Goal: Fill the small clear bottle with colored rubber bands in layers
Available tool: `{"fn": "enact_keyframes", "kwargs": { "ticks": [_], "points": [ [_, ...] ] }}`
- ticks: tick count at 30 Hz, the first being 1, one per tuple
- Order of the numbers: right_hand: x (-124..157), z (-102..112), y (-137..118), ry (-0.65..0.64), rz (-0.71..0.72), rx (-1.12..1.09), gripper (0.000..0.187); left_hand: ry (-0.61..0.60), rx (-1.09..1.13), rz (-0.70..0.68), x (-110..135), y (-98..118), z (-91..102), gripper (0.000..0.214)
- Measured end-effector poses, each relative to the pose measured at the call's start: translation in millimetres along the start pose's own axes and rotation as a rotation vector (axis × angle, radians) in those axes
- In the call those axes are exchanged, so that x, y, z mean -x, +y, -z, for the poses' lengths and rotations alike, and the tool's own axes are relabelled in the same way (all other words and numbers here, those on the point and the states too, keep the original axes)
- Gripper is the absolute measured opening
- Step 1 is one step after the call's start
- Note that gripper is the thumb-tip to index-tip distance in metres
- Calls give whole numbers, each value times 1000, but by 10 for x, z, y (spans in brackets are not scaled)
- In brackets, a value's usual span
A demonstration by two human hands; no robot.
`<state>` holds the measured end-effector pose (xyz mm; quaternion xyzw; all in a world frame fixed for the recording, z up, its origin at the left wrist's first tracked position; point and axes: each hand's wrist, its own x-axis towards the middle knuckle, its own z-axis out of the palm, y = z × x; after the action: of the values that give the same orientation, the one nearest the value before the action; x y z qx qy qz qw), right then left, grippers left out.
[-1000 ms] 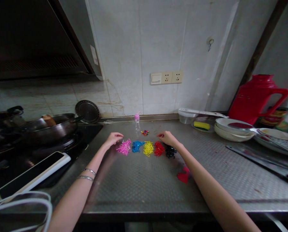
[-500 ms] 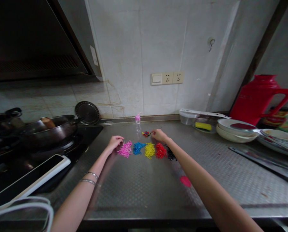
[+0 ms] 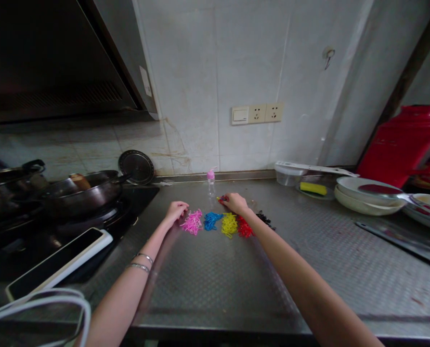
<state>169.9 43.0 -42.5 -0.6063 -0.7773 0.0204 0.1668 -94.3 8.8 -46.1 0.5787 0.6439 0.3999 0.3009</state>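
Small piles of coloured bands lie in a row on the steel counter (image 3: 215,284): pink (image 3: 192,222), blue (image 3: 212,220), yellow (image 3: 229,223), red (image 3: 244,228) and black (image 3: 264,220). My left hand (image 3: 176,210) rests with curled fingers at the left edge of the pink pile. My right hand (image 3: 234,203) reaches behind the row, fingers pinched down on a small mixed-colour clump (image 3: 221,198) beside a tiny pink-capped bottle (image 3: 211,180). What the fingers grip is too small to name.
A stove with a wok (image 3: 81,190) and a pot (image 3: 8,180) is at the left, a phone (image 3: 58,262) and white cable (image 3: 37,308) in front. Bowls (image 3: 362,195), a sponge (image 3: 313,188), a clear container (image 3: 290,174) and a red thermos (image 3: 406,144) stand at the right.
My right hand moved left and away from me, from beside the red and black piles to the mixed clump near the bottle. The camera shifted slightly. My left hand stayed by the pink pile.
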Motion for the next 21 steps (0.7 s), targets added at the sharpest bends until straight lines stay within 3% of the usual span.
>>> {"fn": "enact_keyframes", "kwargs": {
  "ticks": [7, 12, 21],
  "points": [
    [15, 33, -27, 9, 135, 90, 26, 2, 16, -28, -34, -45, -3, 22],
    [33, 68, -45, -6, 105, 94, 25, -2, 9, -37, -41, -61, -4, 22],
    [29, 98, 107, 121, 22, -212, 22, 7, -4, -41, -23, -46, -3, 20]
  ]
}}
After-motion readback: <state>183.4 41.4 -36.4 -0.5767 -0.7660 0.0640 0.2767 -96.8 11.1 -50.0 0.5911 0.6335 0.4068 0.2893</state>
